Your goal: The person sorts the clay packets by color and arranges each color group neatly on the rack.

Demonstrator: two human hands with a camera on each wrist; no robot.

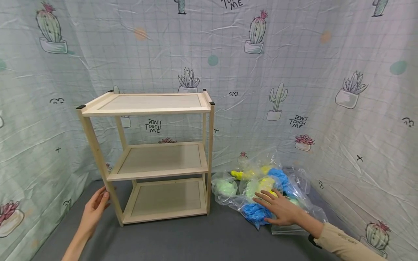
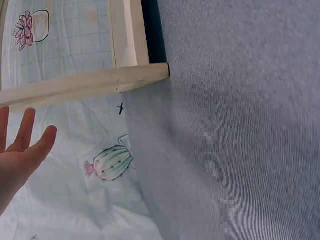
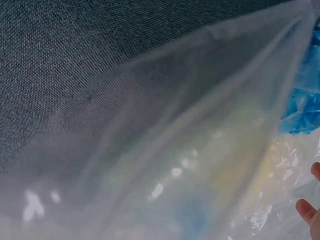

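Note:
A three-tier wooden shelf with black caps on its posts stands upright, left of centre. My left hand is at its left front leg, fingertips touching or very near the wood. In the left wrist view that hand shows straight, spread fingers beside the leg. Over a heap of clear plastic bags on the right, my right hand spreads its fingers, palm down. The bags hold blue crumpled pieces, yellow pieces and pale green bundles; their kind is unclear.
Both the shelf and the bags stand on a dark grey cloth surface. A cactus-print curtain hangs behind and along both sides. Clear plastic film fills much of the right wrist view.

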